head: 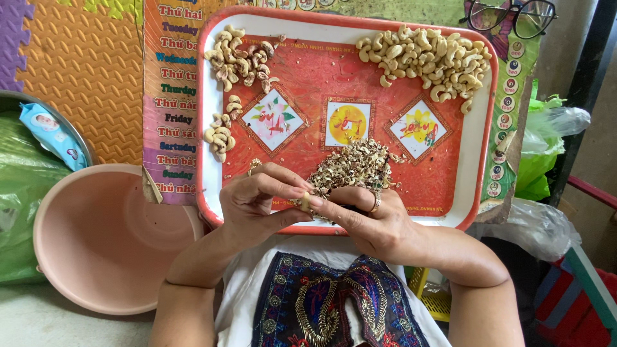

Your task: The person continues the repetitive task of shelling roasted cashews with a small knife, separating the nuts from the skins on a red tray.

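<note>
A red tray [472,138] with a white rim rests in front of me. My left hand [257,202] and my right hand [366,218] meet at the tray's near edge, both pinching one pale cashew nut [304,202] between the fingertips. A ring sits on a finger of my right hand. Just beyond the hands lies a heap of brownish cashew skins [357,167]. A big pile of peeled cashews [427,59] fills the tray's far right corner. Unpeeled, darker cashews [241,59] lie at the far left, with a smaller cluster [220,135] below them.
A pink plastic basin [96,238] stands at my left. Green plastic bags [22,186] lie at far left and another [540,154] at right. Black-rimmed glasses [511,14] rest beyond the tray. A colourful printed mat [168,96] lies under the tray.
</note>
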